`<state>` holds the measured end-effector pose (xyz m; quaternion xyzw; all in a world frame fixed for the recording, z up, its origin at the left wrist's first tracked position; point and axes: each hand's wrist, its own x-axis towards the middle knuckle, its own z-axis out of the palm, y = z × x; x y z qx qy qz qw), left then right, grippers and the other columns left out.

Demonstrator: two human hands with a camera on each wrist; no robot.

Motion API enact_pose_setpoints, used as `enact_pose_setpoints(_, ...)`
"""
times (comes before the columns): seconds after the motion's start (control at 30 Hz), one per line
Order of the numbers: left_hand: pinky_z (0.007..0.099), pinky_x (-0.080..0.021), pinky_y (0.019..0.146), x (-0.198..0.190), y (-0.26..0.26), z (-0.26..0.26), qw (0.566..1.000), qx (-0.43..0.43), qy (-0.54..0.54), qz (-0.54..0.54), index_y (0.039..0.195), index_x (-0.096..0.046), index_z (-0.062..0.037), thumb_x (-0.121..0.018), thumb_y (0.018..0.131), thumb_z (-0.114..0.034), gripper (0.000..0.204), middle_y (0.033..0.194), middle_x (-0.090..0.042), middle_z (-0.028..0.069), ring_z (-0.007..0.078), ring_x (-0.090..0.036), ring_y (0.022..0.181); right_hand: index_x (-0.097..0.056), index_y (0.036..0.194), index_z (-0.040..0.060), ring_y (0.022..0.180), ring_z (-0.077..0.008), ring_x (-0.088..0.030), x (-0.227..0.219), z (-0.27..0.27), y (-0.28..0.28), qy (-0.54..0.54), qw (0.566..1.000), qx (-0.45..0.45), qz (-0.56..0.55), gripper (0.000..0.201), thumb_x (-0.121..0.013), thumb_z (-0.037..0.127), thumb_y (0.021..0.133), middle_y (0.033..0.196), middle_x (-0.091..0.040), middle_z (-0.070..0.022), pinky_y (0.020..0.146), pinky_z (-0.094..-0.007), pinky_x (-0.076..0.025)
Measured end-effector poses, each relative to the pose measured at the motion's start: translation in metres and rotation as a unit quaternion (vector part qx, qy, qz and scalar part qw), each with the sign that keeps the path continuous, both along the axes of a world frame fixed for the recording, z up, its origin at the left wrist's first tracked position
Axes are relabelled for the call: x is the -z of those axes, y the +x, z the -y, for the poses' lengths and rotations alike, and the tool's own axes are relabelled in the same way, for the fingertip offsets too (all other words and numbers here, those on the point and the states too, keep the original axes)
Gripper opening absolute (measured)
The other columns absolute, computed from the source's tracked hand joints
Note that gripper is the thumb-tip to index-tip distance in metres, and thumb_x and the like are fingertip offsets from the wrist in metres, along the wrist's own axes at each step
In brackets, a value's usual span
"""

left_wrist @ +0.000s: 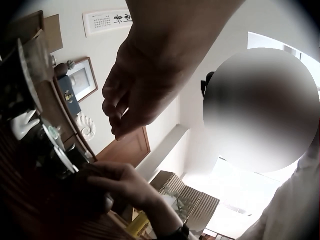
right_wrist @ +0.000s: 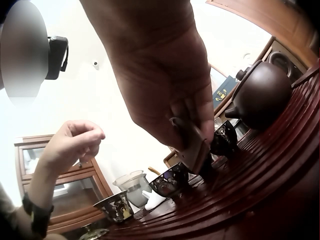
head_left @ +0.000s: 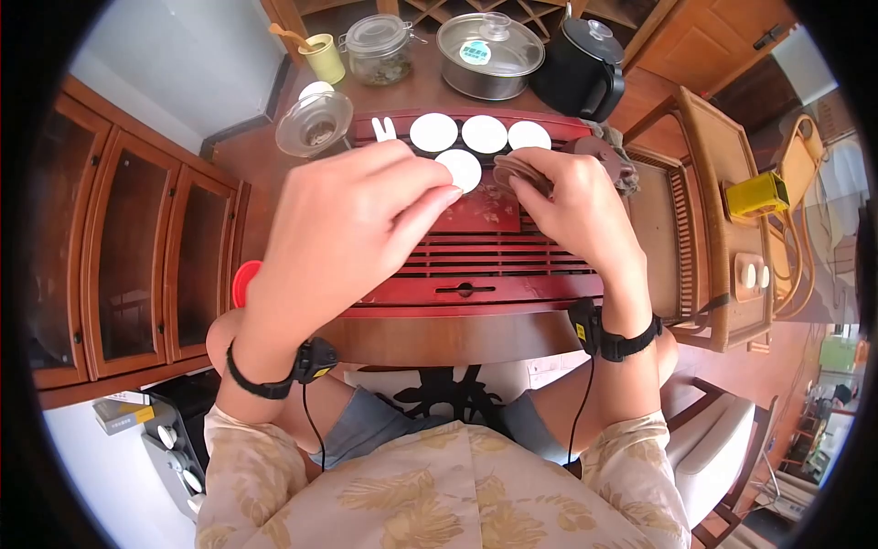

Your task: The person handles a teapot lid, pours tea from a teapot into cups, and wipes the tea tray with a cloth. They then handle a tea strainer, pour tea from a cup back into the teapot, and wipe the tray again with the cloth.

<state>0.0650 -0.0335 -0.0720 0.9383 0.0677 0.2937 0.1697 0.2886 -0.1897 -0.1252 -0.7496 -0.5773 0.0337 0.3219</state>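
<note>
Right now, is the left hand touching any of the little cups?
Apart. The right wrist view shows the left hand up in the air, with open space between its fingers and the cups.

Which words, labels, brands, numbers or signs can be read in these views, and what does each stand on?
Nothing reads clearly enough to quote.
Round sticker on the lidded pot: characters too small.
White wall sheet: characters blurred.
Blue cover: gold mark, no readable letters.
Yellow patches on the wrist cameras: too small.
Box at lower left, head view: print too small.
</note>
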Motion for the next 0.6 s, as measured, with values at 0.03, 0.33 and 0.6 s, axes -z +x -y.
enact_pose_setpoints(0.03,0.0370,-0.055,0.066,0.007,0.004,0.003,1.000,-0.014,0.006,-0.009,0.101,-0.084,-0.0071,-0.088,0.094,-0.013,0.011,0.090,-0.075,0.0083,0.0272,-0.070,0.073,-0.081,0.118,0.0006,0.082,-0.0367,-0.078,0.000,0.000,0.000,-0.002,1.000,0.000,-0.004,0.021,-0.078,0.010,0.099,0.101,-0.081,-0.0212,0.075,-0.0399,-0.060)
enact_pose_setpoints(0.33,0.0460,-0.056,0.071,0.057,0.025,-0.006,0.995,-0.015,0.033,-0.090,0.098,-0.083,-0.0082,-0.084,0.093,-0.013,0.007,0.090,-0.067,0.0098,0.0344,-0.071,0.080,-0.082,0.117,0.0013,0.079,-0.0382,-0.075,-0.002,0.003,0.001,0.003,1.000,0.002,-0.010,0.021,-0.078,0.010,0.098,0.098,-0.080,-0.0223,0.073,-0.0419,-0.059)
enact_pose_setpoints(0.6,0.0478,-0.057,0.073,0.064,0.028,-0.011,0.994,-0.017,0.029,-0.106,0.097,-0.082,-0.0084,-0.084,0.093,-0.013,0.006,0.091,-0.067,0.0105,0.0358,-0.071,0.083,-0.083,0.117,0.0025,0.077,-0.0386,-0.074,0.000,0.002,0.003,0.000,1.000,0.000,-0.009,0.021,-0.078,0.011,0.099,0.094,-0.079,-0.0228,0.072,-0.0428,-0.058)
